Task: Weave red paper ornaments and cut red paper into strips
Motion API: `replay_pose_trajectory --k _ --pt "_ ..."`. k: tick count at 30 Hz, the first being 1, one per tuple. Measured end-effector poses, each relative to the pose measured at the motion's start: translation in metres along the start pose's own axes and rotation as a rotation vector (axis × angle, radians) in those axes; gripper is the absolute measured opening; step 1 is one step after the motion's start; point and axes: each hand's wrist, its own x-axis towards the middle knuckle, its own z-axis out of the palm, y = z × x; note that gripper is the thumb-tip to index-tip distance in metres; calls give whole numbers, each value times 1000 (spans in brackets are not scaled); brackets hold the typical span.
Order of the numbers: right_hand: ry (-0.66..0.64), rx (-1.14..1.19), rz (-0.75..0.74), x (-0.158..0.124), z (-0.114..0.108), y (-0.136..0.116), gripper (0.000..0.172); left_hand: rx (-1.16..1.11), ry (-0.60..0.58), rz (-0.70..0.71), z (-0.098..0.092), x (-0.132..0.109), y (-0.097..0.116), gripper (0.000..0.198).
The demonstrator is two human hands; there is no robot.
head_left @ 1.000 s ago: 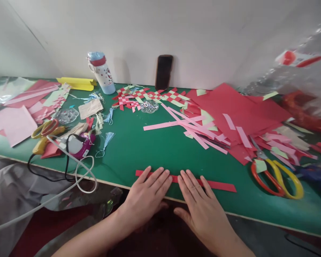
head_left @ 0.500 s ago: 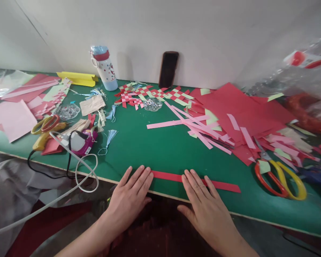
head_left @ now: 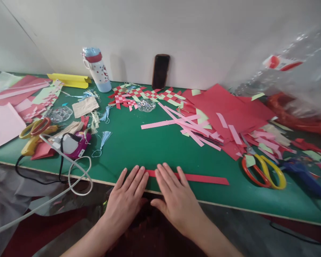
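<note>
A long red paper strip (head_left: pixel 207 179) lies flat along the front edge of the green table (head_left: pixel 123 150). My left hand (head_left: pixel 127 191) rests palm down over the strip's left end, its fingers stretched out and pointing away from me. Close beside it, my right hand (head_left: pixel 173 196) presses flat across the strip with fingers extended and thumb apart. To the right of both hands the strip shows bare. Whatever part of it is under the fingers is hidden.
Pink paper strips (head_left: pixel 195 132) and red sheets (head_left: pixel 216 110) are heaped at the right, near scissors (head_left: pixel 273 171). Woven checkered pieces (head_left: pixel 152 94), a phone (head_left: pixel 161 71) and a bottle (head_left: pixel 97 71) stand or lie at the back. At left are cables (head_left: pixel 89 178) and a glue gun (head_left: pixel 33 144).
My right hand has slid left along the strip, nearer to my left hand, so more of the strip's right part shows. The camera view has turned slightly to the right.
</note>
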Motion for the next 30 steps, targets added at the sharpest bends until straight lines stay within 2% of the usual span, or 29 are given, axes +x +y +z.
replay_pose_trajectory --k 3,7,10,18,22,27,30 --pt "-32 73 -12 16 2 -11 71 -12 28 -3 3 -1 0 50" --pt "-42 74 21 13 2 -10 68 -57 33 -33 4 -1 1 48" --pt "-41 30 64 -2 1 -3 65 -86 6 -54 3 -1 2 47" --pt "7 -122 226 -59 -3 27 79 -104 -16 -78 -1 1 4 51" --pt "29 -149 337 -86 -5 44 78 -106 -11 -85 -4 1 6 54" --pt "45 -153 407 -99 -7 54 77 -109 -19 -83 -16 6 8 63" --pt "56 -147 406 -100 -6 54 77 -90 -23 -64 -24 21 18 68"
